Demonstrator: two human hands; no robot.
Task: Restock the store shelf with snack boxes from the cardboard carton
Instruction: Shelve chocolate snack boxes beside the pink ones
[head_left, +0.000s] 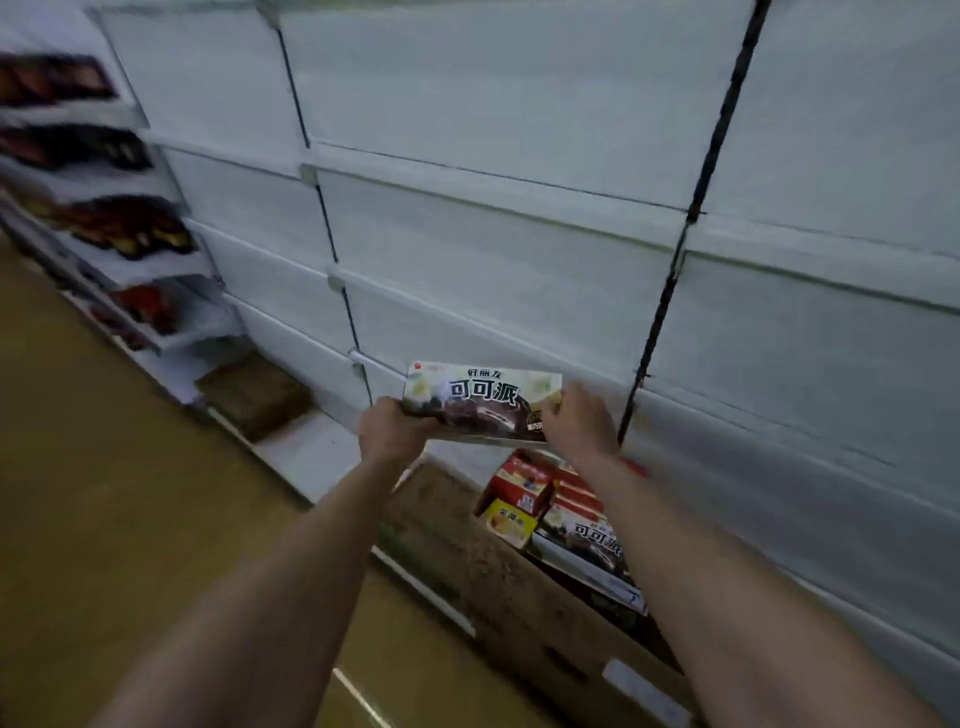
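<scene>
Up in front of the white shelf (493, 197), a snack box (480, 402) is held in the air by both hands. It has a picture of a dark chocolate pie and big letters on its front. Its front faces up toward the camera. The left hand (389, 428) grips the left end of the box, with fingers curled round the edge. The right hand (579, 418) grips the right end the same way. Both arms reach out long and bare.

Just below the box sits the cardboard carton (467, 525) on the floor (104, 493), right beside the bottom of the shelf. Its top is open. Inside lie more boxes: another chocolate pie box (589, 545), some red boxes (524, 480), and a yellow box (509, 522). They are packed close and touch each other.

Far off to the left, other shelves hold dark and red packs (124, 226), but they look blurry. A brown flat thing (254, 395) lies on the bottom shelf to the left, near the floor.
</scene>
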